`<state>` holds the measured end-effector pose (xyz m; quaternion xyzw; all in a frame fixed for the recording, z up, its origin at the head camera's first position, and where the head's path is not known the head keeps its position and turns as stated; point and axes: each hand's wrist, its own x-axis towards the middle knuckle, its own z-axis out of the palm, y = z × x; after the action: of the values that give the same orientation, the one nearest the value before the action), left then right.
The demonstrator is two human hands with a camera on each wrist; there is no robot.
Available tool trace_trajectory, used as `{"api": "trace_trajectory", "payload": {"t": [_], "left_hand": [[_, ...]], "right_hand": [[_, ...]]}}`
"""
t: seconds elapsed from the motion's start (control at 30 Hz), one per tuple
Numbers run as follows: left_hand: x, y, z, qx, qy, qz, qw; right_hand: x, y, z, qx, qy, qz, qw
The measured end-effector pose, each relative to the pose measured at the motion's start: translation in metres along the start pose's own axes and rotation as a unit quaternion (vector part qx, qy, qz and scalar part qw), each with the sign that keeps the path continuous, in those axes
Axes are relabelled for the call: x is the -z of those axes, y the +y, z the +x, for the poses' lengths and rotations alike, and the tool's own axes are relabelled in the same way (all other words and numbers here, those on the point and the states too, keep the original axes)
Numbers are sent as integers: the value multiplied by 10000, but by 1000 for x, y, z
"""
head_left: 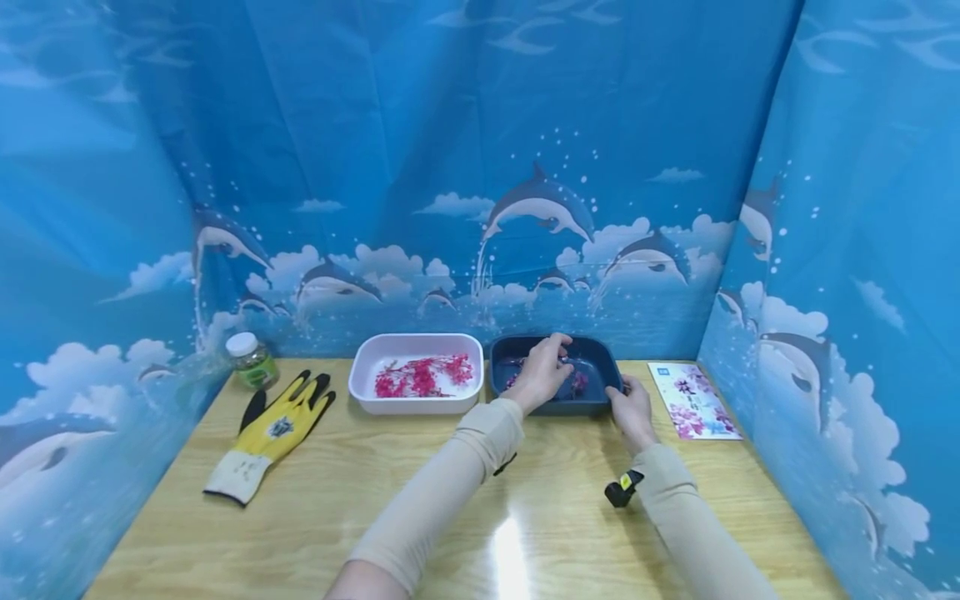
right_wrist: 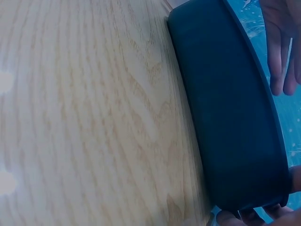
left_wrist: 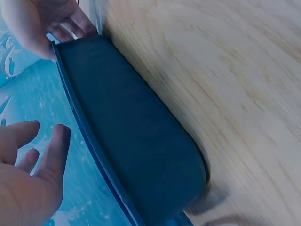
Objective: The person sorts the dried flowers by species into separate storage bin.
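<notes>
A dark blue rectangular tray [head_left: 573,408] stands at the back of the table with small purple dried flowers [head_left: 579,383] inside. Over it hovers my left hand [head_left: 542,372], fingers loosely spread; the left wrist view shows nothing between them. My right hand [head_left: 632,412] grips the tray's right end, thumb at the rim and fingers against the outer wall [right_wrist: 244,141]. Just left of it is a white tray [head_left: 416,407] holding sprigs of pink dried flowers [head_left: 423,377]. Part of the dark tray's inside is hidden by my left hand.
A yellow and black work glove [head_left: 277,429] lies on the left of the wooden table [head_left: 360,475]. Behind it stands a clear jar with a white lid [head_left: 252,360]. On the right lies a floral printed packet [head_left: 693,400]. Blue dolphin-print curtains [head_left: 420,167] enclose the back and sides.
</notes>
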<state>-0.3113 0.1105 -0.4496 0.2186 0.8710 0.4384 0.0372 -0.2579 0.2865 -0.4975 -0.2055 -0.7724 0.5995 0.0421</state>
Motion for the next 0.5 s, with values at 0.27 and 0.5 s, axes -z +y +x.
{"api": "trace_trajectory", "payload": {"t": [0.27, 0.5], "left_hand": [[15, -10, -7, 123, 346, 187, 9992], [19, -17, -22, -7, 303, 561, 9980]], "right_hand": [[0, -3, 3, 61, -30, -49, 10000], [14, -4, 6, 103, 64, -321, 9994]]}}
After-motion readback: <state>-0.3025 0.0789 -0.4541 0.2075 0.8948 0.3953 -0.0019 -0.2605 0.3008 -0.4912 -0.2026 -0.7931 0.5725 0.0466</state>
